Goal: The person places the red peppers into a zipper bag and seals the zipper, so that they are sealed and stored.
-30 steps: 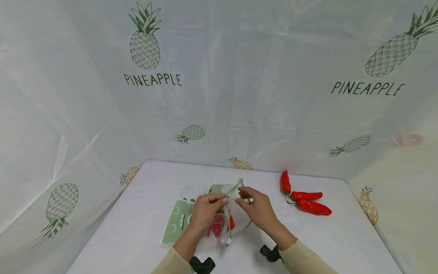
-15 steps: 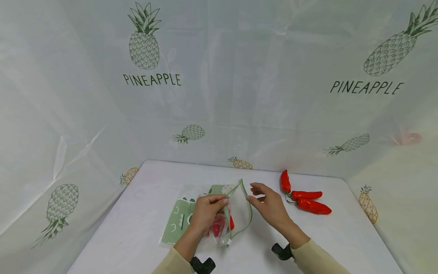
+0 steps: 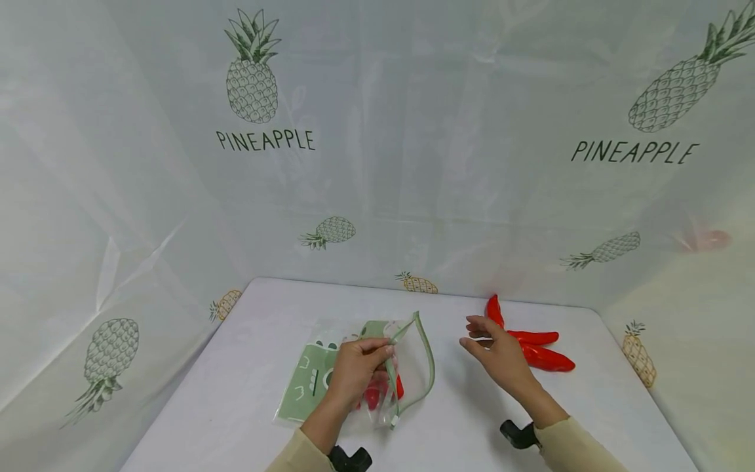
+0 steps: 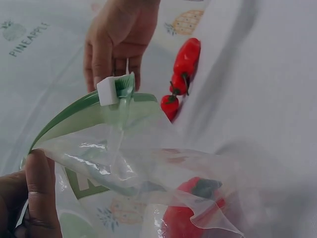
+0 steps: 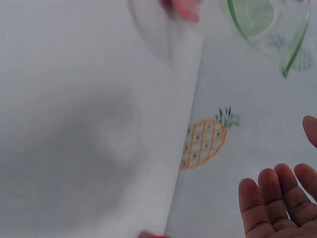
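Note:
My left hand pinches the green zip edge of a clear zip bag, whose mouth gapes to the right. Red peppers show through its plastic, partly hidden by that hand. In the left wrist view, a white slider sits at the end of the zip strip, and a red pepper with a green stem lies inside. My right hand holds nothing; its fingers are spread loosely over the table, in front of the loose red chili peppers, partly covering them.
Green-printed clear plastic lies flat under and left of my left hand; whether it belongs to the same bag I cannot tell. Pineapple-print sheeting hangs behind the white table. Black wrist mounts sit on both wrists.
My right hand has left the bag's mouth and moved right to the loose peppers. The mouth has opened wider. My left hand keeps its hold in nearly the same place.

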`<state>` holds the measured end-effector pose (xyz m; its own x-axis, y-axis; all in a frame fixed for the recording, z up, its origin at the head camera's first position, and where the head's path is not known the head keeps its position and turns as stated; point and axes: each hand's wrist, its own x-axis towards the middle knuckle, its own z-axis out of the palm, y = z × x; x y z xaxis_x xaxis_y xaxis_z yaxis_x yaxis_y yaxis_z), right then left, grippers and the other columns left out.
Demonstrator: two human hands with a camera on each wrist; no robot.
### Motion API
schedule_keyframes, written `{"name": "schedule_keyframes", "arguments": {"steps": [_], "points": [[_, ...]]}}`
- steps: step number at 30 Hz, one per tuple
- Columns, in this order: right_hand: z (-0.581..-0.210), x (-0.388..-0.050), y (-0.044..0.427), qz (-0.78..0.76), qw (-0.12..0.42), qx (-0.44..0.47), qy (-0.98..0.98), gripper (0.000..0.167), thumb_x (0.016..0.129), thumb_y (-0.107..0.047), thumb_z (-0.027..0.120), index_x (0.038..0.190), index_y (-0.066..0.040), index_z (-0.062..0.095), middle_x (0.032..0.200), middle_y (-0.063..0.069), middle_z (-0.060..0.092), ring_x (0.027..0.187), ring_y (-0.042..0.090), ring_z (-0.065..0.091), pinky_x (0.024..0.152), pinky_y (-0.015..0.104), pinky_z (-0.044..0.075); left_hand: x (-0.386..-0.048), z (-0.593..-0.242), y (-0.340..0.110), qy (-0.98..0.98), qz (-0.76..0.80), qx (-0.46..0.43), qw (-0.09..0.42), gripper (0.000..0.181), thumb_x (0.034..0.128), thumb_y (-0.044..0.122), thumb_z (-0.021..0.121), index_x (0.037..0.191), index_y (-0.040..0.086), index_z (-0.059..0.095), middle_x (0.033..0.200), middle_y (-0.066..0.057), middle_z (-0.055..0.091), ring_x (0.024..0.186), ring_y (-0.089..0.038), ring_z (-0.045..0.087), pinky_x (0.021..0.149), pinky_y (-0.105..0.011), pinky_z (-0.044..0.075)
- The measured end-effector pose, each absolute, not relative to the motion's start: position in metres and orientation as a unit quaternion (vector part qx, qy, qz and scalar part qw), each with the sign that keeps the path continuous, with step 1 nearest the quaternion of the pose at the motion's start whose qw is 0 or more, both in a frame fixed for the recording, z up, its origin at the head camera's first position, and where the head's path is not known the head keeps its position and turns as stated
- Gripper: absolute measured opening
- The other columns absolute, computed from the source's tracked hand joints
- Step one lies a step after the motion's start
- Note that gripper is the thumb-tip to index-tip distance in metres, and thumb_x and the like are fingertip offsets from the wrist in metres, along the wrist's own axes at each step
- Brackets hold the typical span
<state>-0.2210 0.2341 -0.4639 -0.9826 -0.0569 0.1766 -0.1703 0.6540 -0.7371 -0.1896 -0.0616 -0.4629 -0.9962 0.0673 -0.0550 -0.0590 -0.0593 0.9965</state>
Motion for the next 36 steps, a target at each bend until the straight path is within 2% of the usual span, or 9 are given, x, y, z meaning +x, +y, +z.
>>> {"name": "schedule_keyframes", "arguments": {"steps": [4,8,11,15,17,23,26,30,36], "points": [[-0.465,-0.225,0.259,0.405,0.064,0.048,-0.911,0.057,0.101,-0.032,0.074,0.148,-0.007,0.055,0.135,0.017,0.067,0.122,0.033,0.063,0.096,0.038,0.063,-0.189,-0.463,-0.062,0.685,0.728,0.001,0.043,0.03,0.0971,0.015,0.078,0.122,-0.001,0.077,0.095,-0.009,0.077,0.067,-0.01,0.07,0.064,-0.028,0.065],[-0.466,-0.229,0.284,0.395,0.056,0.042,-0.916,0.061,0.102,-0.035,0.072,0.15,-0.003,0.052,0.139,0.022,0.064,0.126,0.039,0.061,0.09,0.032,0.063,-0.189,-0.463,-0.062,0.691,0.722,0.004,0.039,0.029,0.0973,0.015,0.077,0.122,-0.002,0.077,0.096,-0.01,0.077,0.068,-0.01,0.071,0.066,-0.03,0.066],[-0.468,-0.231,0.3,0.383,0.046,0.032,-0.922,0.063,0.103,-0.035,0.071,0.152,-0.003,0.049,0.143,0.024,0.061,0.129,0.042,0.059,0.091,0.04,0.062,-0.189,-0.463,-0.062,0.692,0.72,0.006,0.039,0.029,0.0974,0.015,0.077,0.121,-0.001,0.077,0.096,-0.01,0.077,0.069,-0.01,0.071,0.066,-0.029,0.065],[-0.471,-0.234,0.319,0.351,0.04,0.02,-0.935,0.064,0.103,-0.032,0.071,0.153,-0.001,0.047,0.145,0.029,0.059,0.131,0.048,0.056,0.099,0.059,0.057,-0.189,-0.464,-0.062,0.691,0.722,0.008,0.042,0.029,0.0975,0.015,0.077,0.121,-0.002,0.077,0.095,-0.009,0.076,0.07,-0.01,0.071,0.064,-0.026,0.064],[-0.474,-0.236,0.327,0.338,0.035,0.013,-0.941,0.065,0.102,-0.03,0.071,0.153,0.0,0.046,0.145,0.031,0.057,0.131,0.051,0.054,0.1,0.064,0.055,-0.19,-0.464,-0.062,0.69,0.722,0.009,0.042,0.029,0.0976,0.015,0.077,0.122,-0.002,0.076,0.095,-0.009,0.076,0.07,-0.01,0.071,0.064,-0.025,0.064],[-0.483,-0.24,0.348,0.319,0.012,-0.008,-0.948,0.07,0.101,-0.03,0.071,0.155,0.002,0.04,0.15,0.035,0.049,0.132,0.054,0.049,0.099,0.062,0.058,-0.19,-0.465,-0.063,0.689,0.724,0.012,0.041,0.03,0.098,0.015,0.076,0.122,-0.002,0.076,0.098,-0.012,0.077,0.07,-0.01,0.072,0.063,-0.025,0.064],[-0.487,-0.242,0.357,0.312,0.007,-0.009,-0.95,0.072,0.102,-0.032,0.071,0.156,0.002,0.038,0.152,0.036,0.047,0.133,0.055,0.046,0.101,0.066,0.055,-0.19,-0.466,-0.063,0.688,0.725,0.011,0.041,0.029,0.0981,0.014,0.076,0.123,-0.002,0.076,0.098,-0.013,0.077,0.071,-0.01,0.072,0.063,-0.025,0.064],[-0.494,-0.243,0.366,0.307,0.005,-0.01,-0.952,0.074,0.101,-0.032,0.071,0.157,0.003,0.037,0.151,0.037,0.045,0.134,0.056,0.044,0.103,0.071,0.05,-0.19,-0.465,-0.063,0.691,0.722,0.007,0.042,0.029,0.0978,0.015,0.077,0.122,-0.001,0.076,0.098,-0.012,0.076,0.071,-0.011,0.072,0.063,-0.025,0.064],[-0.506,-0.242,0.375,0.302,-0.004,-0.014,-0.953,0.079,0.099,-0.033,0.074,0.157,0.004,0.036,0.149,0.037,0.046,0.132,0.057,0.044,0.102,0.07,0.051,-0.19,-0.465,-0.063,0.694,0.719,0.007,0.04,0.029,0.0974,0.015,0.077,0.122,-0.001,0.077,0.098,-0.012,0.076,0.071,-0.011,0.072,0.063,-0.026,0.064]]}}
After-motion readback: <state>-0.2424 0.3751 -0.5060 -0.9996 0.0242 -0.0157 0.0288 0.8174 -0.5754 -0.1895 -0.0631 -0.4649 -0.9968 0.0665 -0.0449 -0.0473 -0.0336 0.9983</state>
